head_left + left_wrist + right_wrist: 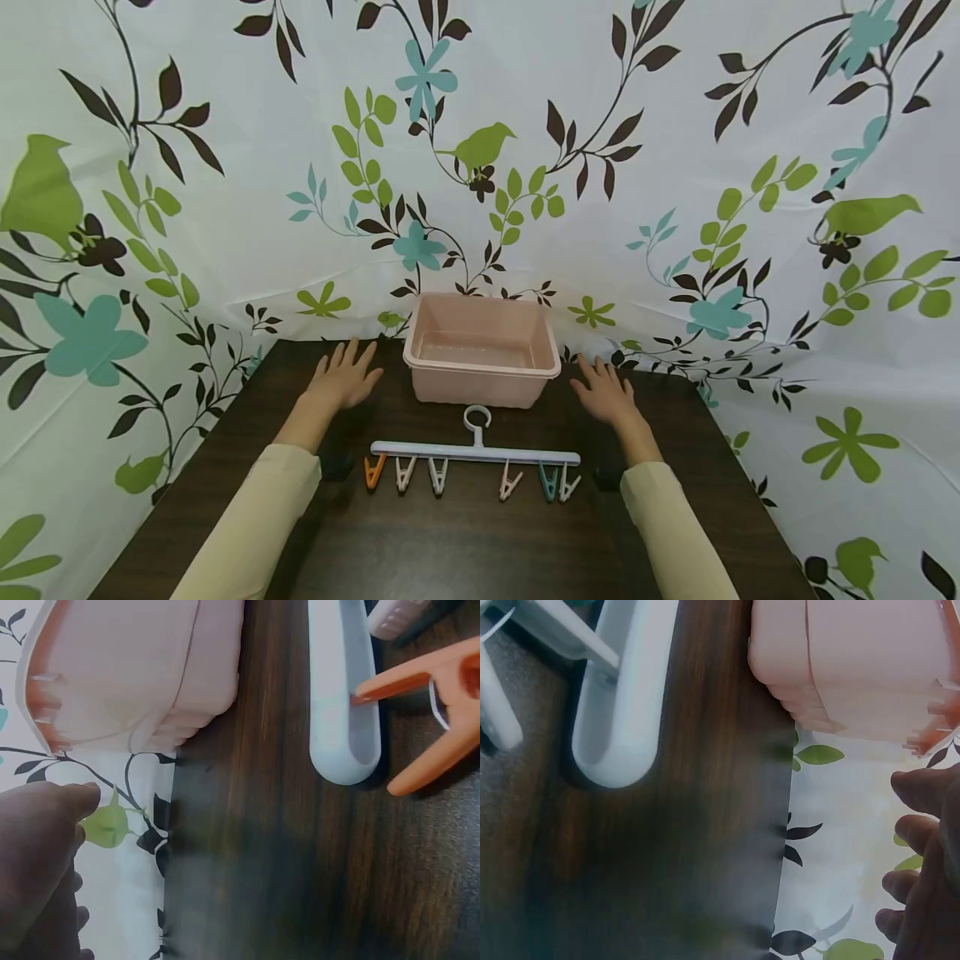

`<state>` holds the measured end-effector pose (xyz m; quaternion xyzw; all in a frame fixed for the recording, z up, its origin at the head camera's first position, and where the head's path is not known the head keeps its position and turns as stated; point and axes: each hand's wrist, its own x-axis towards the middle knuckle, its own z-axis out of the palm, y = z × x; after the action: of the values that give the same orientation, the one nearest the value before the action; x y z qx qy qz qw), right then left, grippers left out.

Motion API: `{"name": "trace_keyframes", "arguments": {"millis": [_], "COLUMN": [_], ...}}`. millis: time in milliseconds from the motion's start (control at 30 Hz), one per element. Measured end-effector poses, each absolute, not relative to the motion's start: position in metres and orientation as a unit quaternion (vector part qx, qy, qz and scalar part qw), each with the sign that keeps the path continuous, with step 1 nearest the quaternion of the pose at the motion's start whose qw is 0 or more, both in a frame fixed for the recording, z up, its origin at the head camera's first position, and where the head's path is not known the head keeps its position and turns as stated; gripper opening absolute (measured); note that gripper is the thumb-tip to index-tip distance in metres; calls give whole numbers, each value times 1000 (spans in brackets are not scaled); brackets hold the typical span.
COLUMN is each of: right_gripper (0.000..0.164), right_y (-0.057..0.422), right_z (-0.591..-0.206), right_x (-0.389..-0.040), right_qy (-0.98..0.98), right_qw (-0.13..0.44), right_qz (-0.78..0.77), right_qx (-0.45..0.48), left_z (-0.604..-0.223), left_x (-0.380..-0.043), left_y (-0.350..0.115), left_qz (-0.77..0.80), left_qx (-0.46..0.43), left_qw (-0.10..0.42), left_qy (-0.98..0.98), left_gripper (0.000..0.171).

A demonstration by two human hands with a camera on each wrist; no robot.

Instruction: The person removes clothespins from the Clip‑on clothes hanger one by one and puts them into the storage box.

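Observation:
A pink plastic basin (480,385) stands at the back of the dark table. In front of it lies a white hanger (476,452) with its hook pointing toward the basin. Several clothespins line the bar's near side: an orange clothespin (373,472) at the left end, a teal clothespin (548,482) toward the right, and pale ones such as the white clothespin (438,477). My left hand (341,377) is left of the basin, fingers spread and holding nothing. On the other side, my right hand (605,392) is also spread and holds nothing.
The dark wooden table (442,542) extends toward me. Behind it and along both sides hangs a white curtain (517,150) printed with leaves, birds and flowers. A dark wrist device (336,467) sits under my left wrist.

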<state>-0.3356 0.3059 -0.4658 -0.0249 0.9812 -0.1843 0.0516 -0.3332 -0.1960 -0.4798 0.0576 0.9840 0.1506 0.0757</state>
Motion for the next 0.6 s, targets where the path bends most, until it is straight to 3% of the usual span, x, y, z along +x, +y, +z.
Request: {"name": "trace_keyframes", "arguments": {"millis": [433,600], "right_gripper": [68,65], "right_y": [303,298], "right_z": [-468,-465], "right_x": [-303,-281], "right_qy": [980,978], "right_qw": [12,5], "right_qz": [-195,-195], "right_qx": [-49,-77], "left_z": [-469,-469], "left_x": [-299,-282], "left_y": [-192,-176], "left_qz": [103,124], "left_qx": [74,98], "left_qw": [-20,-13], "left_qy": [992,987], "left_gripper": [68,68]}}
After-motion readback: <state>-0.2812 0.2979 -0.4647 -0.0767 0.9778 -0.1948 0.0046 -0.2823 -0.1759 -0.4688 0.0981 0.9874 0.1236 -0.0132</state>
